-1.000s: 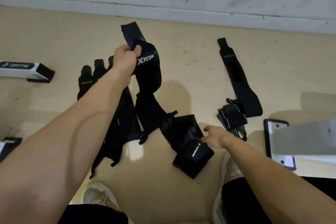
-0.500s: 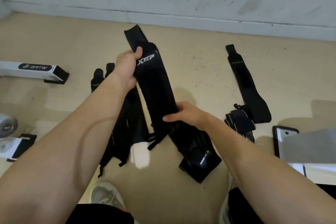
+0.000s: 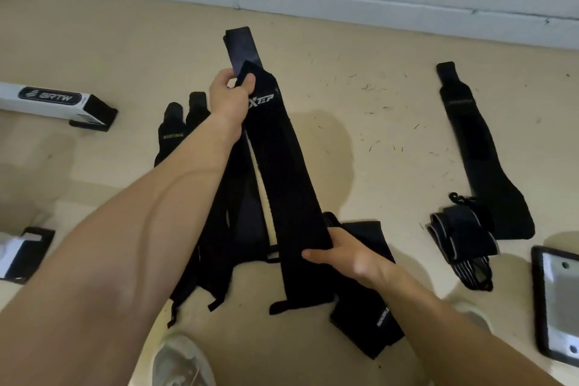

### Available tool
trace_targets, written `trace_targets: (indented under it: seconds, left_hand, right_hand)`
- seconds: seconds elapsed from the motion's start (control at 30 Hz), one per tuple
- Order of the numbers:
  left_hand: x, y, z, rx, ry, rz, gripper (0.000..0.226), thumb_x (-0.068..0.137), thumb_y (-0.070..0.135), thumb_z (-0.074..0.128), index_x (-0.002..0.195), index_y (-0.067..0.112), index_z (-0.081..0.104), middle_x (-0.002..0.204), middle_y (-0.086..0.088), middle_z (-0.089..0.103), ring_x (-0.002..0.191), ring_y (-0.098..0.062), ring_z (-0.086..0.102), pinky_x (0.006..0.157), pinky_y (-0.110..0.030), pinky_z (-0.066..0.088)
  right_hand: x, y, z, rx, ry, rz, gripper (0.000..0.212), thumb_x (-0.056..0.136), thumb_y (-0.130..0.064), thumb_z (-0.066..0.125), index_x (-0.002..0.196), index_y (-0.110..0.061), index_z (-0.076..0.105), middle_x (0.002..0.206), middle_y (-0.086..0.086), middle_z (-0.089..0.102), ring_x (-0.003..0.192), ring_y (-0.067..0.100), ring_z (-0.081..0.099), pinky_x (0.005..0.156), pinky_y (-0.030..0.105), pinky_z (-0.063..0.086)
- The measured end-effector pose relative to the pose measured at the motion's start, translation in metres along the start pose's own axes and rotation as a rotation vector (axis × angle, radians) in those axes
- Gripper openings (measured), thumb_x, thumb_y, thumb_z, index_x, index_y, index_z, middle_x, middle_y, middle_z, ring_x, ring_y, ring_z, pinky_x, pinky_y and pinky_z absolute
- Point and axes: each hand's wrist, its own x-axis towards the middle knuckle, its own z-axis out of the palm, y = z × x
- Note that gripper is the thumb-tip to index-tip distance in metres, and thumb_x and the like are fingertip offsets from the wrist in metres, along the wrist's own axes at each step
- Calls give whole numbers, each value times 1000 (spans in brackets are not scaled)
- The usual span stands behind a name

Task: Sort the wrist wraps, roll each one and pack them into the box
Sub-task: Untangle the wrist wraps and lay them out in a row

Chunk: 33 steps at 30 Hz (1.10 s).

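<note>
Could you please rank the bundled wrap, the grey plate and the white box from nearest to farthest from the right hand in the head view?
1. Bundled wrap, just right of the right hand.
2. Grey plate, at the right edge.
3. White box, far left.

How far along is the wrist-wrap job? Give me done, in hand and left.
Done: little; one bundled wrap on the right is loosely folded, none tightly rolled. In hand: the left hand and right hand hold the XTEP wrap stretched straight, unrolled. Left: roll it, the pile under the left arm and the flat wrap at right, then pack all into the white box at far left.
</note>
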Motion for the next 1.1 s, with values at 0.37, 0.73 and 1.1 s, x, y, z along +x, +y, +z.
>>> trace_targets:
  seconds: [0.37, 0.73, 1.1]
  left_hand:
    - [-9, -120, 18, 950, -312, 241, 52, 102, 33, 61, 151, 23, 50, 163, -5, 40, 150, -27, 37, 117, -36, 33]
    - [-12, -168, 16, 1510, -540, 129, 87, 105, 46, 48, 165, 20, -10, 172, -13, -16, 160, -33, -8, 127, -57, -2]
    - [-55, -148, 31, 1225, -404, 384, 62, 99, 20, 52, 158, 19, 34, 169, -8, 27, 153, -30, 27, 125, -46, 26]
  right_hand:
    - [92, -13, 17, -163, 361, 24, 61, 97, 0, 55, 152, -20, 37, 132, 2, 61, 116, 22, 62, 97, 34, 55]
    - [82, 9, 38, -590, 399, -21, 75, 96, -8, 55, 159, -34, 24, 140, 4, 40, 102, 26, 62, 83, 40, 59]
    - [47, 0, 6, -733, 486, -65, 41, 97, -23, 54, 137, -23, 59, 133, 3, 48, 110, 23, 59, 88, 38, 56]
